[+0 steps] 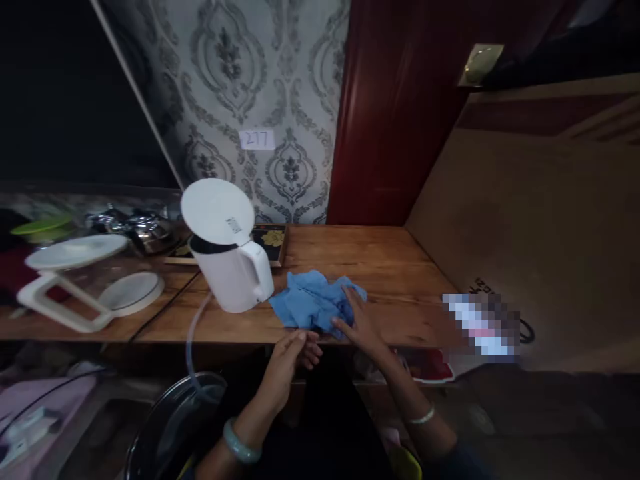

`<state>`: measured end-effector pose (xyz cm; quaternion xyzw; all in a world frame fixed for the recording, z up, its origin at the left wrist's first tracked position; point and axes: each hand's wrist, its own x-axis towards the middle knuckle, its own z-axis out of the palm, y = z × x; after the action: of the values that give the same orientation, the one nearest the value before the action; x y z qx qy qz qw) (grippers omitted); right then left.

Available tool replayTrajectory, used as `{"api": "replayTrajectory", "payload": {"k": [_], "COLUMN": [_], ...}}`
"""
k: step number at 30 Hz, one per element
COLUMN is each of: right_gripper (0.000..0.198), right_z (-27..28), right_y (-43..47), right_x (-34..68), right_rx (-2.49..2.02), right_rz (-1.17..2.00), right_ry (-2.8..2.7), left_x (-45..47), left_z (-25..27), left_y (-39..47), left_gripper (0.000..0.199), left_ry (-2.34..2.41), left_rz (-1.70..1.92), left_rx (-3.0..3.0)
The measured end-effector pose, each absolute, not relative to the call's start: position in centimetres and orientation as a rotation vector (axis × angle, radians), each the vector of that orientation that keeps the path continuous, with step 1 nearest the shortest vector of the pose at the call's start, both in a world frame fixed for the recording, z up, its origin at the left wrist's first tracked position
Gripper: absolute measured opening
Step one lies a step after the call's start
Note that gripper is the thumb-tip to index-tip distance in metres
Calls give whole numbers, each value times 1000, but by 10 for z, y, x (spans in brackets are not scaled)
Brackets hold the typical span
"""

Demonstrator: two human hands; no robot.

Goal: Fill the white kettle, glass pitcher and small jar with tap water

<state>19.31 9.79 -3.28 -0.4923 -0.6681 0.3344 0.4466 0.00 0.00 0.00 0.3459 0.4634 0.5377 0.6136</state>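
Note:
A crumpled blue cloth (313, 300) lies near the front edge of the wooden counter. My right hand (361, 328) reaches over its right side, thumb and fingers spread and touching the fabric. Just in front of the cloth and counter edge is my left hand (293, 357), its fingers loosely curled and apart, with nothing visible in them. Left of the cloth stands a white electric kettle (233, 277) with its lid raised. A clear tube (190, 340) runs from beside the kettle down to a dark basin (155, 417) below the counter.
On the left of the wooden counter (345, 250) stands a clear jug with a white handle (75, 303), with shiny metal pots (150, 230) behind. A black tray with gold flowers (274, 238) sits behind the kettle. A large cardboard box (540, 220) borders the right side.

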Motion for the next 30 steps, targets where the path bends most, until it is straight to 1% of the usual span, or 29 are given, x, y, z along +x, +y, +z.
{"api": "replayTrajectory", "payload": {"k": [2, 4, 5, 9, 12, 16, 19, 21, 24, 26, 30], "right_gripper": [91, 88, 84, 55, 48, 49, 48, 39, 19, 13, 21], "right_z": [-30, -26, -24, -18, -23, -35, -41, -41, -33, -22, 1], "right_y": [113, 118, 117, 101, 91, 90, 90, 89, 89, 92, 102], "right_x": [167, 141, 130, 98, 97, 118, 141, 157, 180, 191, 184], "right_rx": [-1359, -1475, -1506, -1471, -1341, -1105, -1010, -1019, -1067, -1101, -1132], "right_rz": [783, 711, 655, 420, 366, 436, 583, 717, 889, 896, 725], "right_ry": [-1811, -1974, -2065, -2364, -2414, -2381, -2281, -2145, -1885, -1784, -1795], "left_x": [-10, -19, -22, -31, -37, -49, -59, -65, -71, -73, -71], "left_z": [-1, -4, -5, -10, -11, -9, -8, -9, -14, -18, -23], "left_y": [-4, -8, -9, -14, -17, -19, -21, -22, -21, -18, -14], "left_gripper": [50, 49, 49, 49, 47, 49, 51, 51, 48, 46, 47], "left_ry": [1087, 1109, 1119, 1123, 1110, 1112, 1140, 1157, 1166, 1166, 1153], "left_rz": [1275, 1305, 1317, 1335, 1341, 1360, 1392, 1407, 1417, 1423, 1425], "left_rx": [786, 769, 757, 727, 728, 704, 678, 660, 639, 634, 646]}}
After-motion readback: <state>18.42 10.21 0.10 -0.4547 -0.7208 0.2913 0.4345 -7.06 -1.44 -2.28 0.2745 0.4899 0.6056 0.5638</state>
